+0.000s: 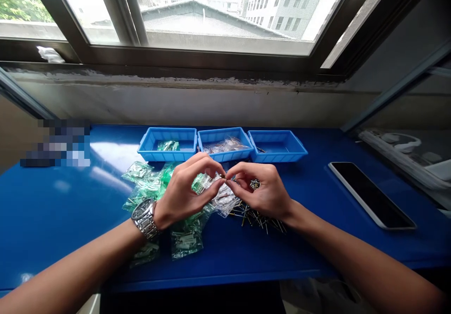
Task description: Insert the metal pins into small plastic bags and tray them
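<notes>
A small piece sits at the meeting fingertips of the left hand and right hand; each thumb and forefinger is drawn into a narrow pinch on it. The piece is mostly covered by the fingertips, and its type cannot be determined. Directly below the grip lie clear bags, partly covered by the hands; any marking on them is too small to read. Below and right of the grip, loose metal pins lie in a heap, its upper part hidden behind the right hand. Left of the grip, green bags spread beneath and around the left hand; their contents are blurred by glare and folds. The watch on the left wrist has a dial too small to read. Beyond the grip stand three blue bins: the left bin holds a green bag, the middle bin clear bags, the right bin a few pins at its near left corner. Well right of the grip lies a phone, screen dark. Far left, a pixelated patch masks whatever is there. Both forearms are cut off by the frame.
</notes>
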Demonstrator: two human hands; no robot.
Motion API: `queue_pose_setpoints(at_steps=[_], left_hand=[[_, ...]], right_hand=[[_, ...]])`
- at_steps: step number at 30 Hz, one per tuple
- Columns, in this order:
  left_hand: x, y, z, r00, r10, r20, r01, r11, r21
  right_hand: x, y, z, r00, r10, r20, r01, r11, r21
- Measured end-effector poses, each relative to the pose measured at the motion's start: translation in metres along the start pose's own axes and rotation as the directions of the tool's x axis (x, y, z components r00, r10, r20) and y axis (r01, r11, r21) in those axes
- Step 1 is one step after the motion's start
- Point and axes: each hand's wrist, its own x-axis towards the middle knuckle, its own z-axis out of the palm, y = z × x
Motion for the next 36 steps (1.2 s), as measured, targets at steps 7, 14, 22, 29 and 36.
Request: queue_pose_setpoints(at_steps=[7,14,22,29,36], left_hand=[[0.001,0.001,0.001,1.0,0.004,0.027,-0.004,1.0,-0.002],[0.001,-0.001,0.001,0.998,-0.059,-0.003,0.059,0.998,0.036],[0.0,-0.004,0.003,0.995,-0.091,0.028,0.09,0.995,0.051],[-0.002,-0.007,0.004,0.995,-0.084,0.06,0.08,0.995,0.065],[-0.002,-0.006,0.003,0.993,-0.085,0.088,0.079,0.995,0.068]], right_hand=[[-0.001,0.007,0.004,0.994,0.059,0.089,-0.068,0.992,0.109],[0.006,0.009,-0.013,0.998,0.067,0.0,-0.067,0.997,-0.034],[0.019,0.029,-0.073,0.916,0.088,-0.391,-0.319,0.752,-0.577],[0.02,0.038,-0.079,0.913,0.205,-0.353,-0.394,0.67,-0.629],[0.018,0.021,-0.073,0.957,0.283,0.067,-0.221,0.857,-0.465]])
